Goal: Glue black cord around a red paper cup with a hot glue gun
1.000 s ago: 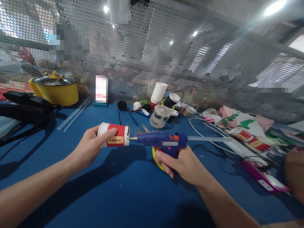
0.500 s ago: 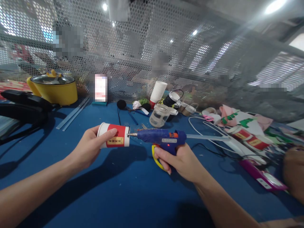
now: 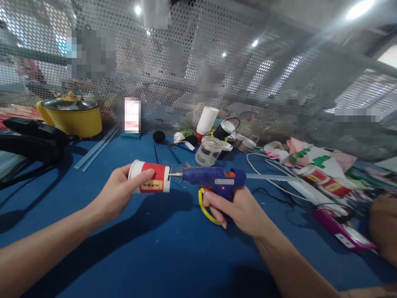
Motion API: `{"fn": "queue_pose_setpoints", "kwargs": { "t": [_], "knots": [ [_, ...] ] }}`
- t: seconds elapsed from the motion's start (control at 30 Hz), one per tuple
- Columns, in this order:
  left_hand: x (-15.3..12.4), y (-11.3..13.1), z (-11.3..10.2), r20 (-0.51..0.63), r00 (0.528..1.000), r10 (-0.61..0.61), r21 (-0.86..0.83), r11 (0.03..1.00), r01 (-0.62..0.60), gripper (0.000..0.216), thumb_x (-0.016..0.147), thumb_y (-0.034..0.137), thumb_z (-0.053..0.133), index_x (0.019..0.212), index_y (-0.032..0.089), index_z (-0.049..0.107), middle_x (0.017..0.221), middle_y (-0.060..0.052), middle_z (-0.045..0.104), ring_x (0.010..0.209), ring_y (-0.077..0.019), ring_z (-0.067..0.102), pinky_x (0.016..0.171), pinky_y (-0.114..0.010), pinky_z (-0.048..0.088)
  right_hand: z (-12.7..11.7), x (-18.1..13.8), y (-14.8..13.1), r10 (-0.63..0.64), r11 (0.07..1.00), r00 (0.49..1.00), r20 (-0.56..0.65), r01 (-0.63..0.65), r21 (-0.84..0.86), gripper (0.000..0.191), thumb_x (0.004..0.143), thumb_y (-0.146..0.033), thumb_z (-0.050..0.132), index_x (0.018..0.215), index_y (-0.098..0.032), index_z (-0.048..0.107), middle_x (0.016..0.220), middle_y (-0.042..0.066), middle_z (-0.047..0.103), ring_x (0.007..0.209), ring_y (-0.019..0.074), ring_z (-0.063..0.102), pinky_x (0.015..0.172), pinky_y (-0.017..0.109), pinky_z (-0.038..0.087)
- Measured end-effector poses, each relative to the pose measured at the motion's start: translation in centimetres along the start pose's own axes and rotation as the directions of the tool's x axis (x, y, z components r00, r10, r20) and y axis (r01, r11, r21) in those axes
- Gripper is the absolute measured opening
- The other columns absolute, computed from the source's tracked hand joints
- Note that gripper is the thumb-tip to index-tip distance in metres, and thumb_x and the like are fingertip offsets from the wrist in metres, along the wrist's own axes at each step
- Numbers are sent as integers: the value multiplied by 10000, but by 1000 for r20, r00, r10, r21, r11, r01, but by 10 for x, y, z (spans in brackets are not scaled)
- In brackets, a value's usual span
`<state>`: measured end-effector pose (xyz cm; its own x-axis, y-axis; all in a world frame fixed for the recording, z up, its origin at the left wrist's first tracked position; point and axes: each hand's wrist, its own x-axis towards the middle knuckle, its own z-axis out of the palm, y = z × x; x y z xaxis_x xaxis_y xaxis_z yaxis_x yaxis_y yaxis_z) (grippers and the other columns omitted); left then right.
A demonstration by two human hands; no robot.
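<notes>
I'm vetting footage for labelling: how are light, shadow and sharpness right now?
Head view: a ceiling light glares at top right; head view: a dark shadow lies on the blue table below the left hand; head view: the glue gun has a fairly clear outline, but its label is too soft to read.

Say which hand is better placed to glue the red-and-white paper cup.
Probably the right hand: it grips the blue plastic glue gun, metal nozzle at the end of the cup the left hand holds.
</notes>
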<state>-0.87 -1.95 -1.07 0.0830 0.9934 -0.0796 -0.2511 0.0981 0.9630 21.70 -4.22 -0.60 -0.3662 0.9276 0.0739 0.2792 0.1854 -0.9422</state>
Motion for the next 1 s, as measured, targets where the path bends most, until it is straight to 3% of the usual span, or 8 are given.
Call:
{"fn": "queue_pose_setpoints", "kwargs": {
  "t": [0.33,0.6,0.9,1.0],
  "knots": [
    [1,-1,0,-7,1000,-6,3,1000,6,108,645,245,681,709,164,649,666,-8,700,585,-110,617,561,-171,486,0,-2,-3,28,997,999,42,-25,-69,244,786,-340,496,642,-143,506,378,-54,435,360,81,432,423,237,406],
    [0,-1,0,20,1000,-2,-13,1000,2,85,638,224,687,698,172,656,647,3,694,587,-113,625,548,-159,487,1,1,-2,7,1000,1000,1,-7,12,252,789,-351,494,665,-135,530,374,-57,436,350,77,421,432,238,405],
    [3,1,-1,13,997,-77,-61,995,78,128,653,227,675,718,121,643,657,-33,687,571,-112,611,546,-172,485,1,-1,-1,28,999,997,72,-26,-20,250,790,-339,497,647,-134,518,383,-57,434,347,68,419,416,223,390],
    [3,0,-1,24,998,-64,-59,996,65,140,652,233,676,731,122,644,665,-38,687,578,-117,612,551,-178,485,1,-2,-1,25,1000,999,43,-26,16,234,786,-343,502,665,-143,507,377,-62,430,341,72,411,397,223,381]
  ]
}}
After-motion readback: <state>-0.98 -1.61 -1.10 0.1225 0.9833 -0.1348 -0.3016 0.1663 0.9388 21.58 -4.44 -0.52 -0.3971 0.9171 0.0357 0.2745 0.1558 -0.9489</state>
